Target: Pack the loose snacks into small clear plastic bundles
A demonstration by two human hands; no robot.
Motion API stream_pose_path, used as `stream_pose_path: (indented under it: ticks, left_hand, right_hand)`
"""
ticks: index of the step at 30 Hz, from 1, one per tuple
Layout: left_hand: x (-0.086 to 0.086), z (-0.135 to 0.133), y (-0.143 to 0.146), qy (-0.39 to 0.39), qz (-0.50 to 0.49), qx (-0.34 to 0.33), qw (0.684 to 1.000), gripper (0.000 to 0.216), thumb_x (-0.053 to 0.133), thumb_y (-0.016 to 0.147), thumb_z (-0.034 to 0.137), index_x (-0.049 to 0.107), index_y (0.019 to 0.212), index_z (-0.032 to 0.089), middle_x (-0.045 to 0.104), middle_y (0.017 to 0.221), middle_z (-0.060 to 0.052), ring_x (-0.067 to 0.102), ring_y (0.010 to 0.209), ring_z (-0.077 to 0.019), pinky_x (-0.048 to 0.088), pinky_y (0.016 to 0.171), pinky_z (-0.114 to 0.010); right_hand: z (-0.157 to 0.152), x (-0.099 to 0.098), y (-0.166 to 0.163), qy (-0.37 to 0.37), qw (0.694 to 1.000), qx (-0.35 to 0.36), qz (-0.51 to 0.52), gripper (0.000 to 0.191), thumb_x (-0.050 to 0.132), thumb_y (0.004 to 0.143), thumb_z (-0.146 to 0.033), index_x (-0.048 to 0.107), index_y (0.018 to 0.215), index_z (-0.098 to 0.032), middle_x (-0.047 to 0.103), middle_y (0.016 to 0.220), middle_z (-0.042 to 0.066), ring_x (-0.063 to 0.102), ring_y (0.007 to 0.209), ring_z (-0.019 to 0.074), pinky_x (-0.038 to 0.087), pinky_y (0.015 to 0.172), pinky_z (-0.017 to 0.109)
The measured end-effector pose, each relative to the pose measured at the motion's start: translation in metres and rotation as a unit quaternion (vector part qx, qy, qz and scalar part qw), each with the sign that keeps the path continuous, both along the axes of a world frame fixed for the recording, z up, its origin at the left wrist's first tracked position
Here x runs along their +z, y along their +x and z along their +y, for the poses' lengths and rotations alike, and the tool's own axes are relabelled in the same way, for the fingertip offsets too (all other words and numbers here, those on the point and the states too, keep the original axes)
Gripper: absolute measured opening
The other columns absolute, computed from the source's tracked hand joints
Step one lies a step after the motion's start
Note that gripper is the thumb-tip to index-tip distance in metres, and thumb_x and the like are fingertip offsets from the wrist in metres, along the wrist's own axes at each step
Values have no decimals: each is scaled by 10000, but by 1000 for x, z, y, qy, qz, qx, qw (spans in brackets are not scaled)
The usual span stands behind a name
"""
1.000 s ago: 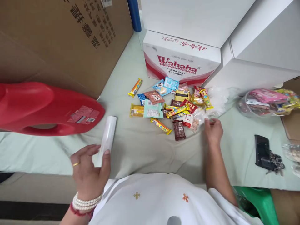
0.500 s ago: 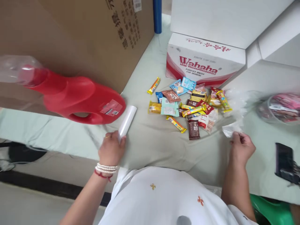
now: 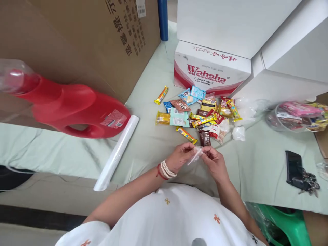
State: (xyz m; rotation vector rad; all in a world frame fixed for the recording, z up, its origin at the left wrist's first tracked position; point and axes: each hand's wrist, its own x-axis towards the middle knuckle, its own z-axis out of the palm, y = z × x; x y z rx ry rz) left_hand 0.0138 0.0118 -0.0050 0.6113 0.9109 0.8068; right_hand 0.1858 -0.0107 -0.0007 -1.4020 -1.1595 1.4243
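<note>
In front of my chest, my left hand and my right hand meet, pinching a small clear plastic bag between their fingertips. Just beyond them lies a pile of wrapped snacks, with a dark brown packet closest to my fingers. An orange-yellow snack bar rests near my left hand, and a pale green packet sits behind it. More clear plastic bags lie in a loose heap at the pile's right side. A white plastic roll lies slanted on the cloth, left of my left hand.
A red detergent jug stands at left against a big cardboard box. Behind the snacks is a Wahaba-style water carton. At right are a clear tub of snacks, a phone and keys. A green stool is below.
My left hand has let go of the white roll and come to the middle. My right hand has brought a clear bag leftward from the heap, and both hands now grip it.
</note>
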Motion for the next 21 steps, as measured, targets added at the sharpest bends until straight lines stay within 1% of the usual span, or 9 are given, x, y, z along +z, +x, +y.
stream_pose_path:
  ticks: [3,7,11,13,15,17,18,19,21]
  left_hand:
    - [-10,2,-4,3,13,42,999,515,936,589,536,661,755,133,627,709,19,522,649,-91,416,668,-250]
    - [-15,-1,-27,-6,55,92,994,512,952,558,506,633,733,146,612,695,31,511,640,-91,408,650,-245]
    - [-15,-6,-51,74,137,112,981,432,928,619,466,638,732,166,616,743,18,533,691,-112,433,661,-245]
    - [-14,-10,-62,142,178,114,967,345,894,685,422,660,737,174,615,791,-3,554,739,-130,457,690,-256]
    - [-11,-12,-73,207,213,131,946,255,851,745,375,685,742,183,616,838,-29,579,797,-155,478,731,-276]
    - [-8,-13,-82,250,225,144,930,171,800,796,325,700,754,193,626,874,-50,602,848,-178,490,771,-300]
    - [-6,-13,-84,265,223,143,927,134,774,817,296,701,762,198,631,886,-56,612,865,-185,493,785,-310]
    - [-4,-12,-86,276,218,136,926,103,748,833,265,700,768,201,633,891,-58,619,878,-189,495,799,-319]
    - [1,-11,-86,298,214,107,924,76,702,854,209,698,779,206,632,897,-58,627,885,-189,498,815,-331]
  right_hand:
    - [3,-1,6,26,999,-2,-25,262,785,827,-462,728,864,-210,652,842,19,549,736,140,440,644,247]
    - [9,-6,21,-33,997,-54,32,298,823,788,-469,693,866,-213,555,683,-34,423,552,92,340,501,214]
    - [10,-6,26,-28,997,-58,46,282,822,793,-458,680,872,-227,544,669,-42,390,495,86,303,440,213]
    - [7,0,30,38,999,-19,-8,195,772,857,-424,705,878,-241,629,760,-2,500,566,117,400,494,239]
    - [4,8,35,122,984,107,-78,107,735,899,-368,749,914,-263,710,943,47,637,766,173,529,670,301]
    - [2,15,42,170,945,257,-113,120,724,915,-340,772,1013,-290,726,1104,68,681,972,218,561,854,358]
    - [2,18,45,179,932,290,-121,164,705,933,-341,765,1081,-303,721,1148,70,682,1018,224,561,894,369]
    - [3,20,47,185,932,283,-131,222,680,952,-350,742,1162,-313,706,1194,73,677,1044,224,561,907,370]
    - [10,23,45,204,944,192,-172,378,660,965,-395,650,1337,-323,646,1315,91,646,1122,235,557,929,382]
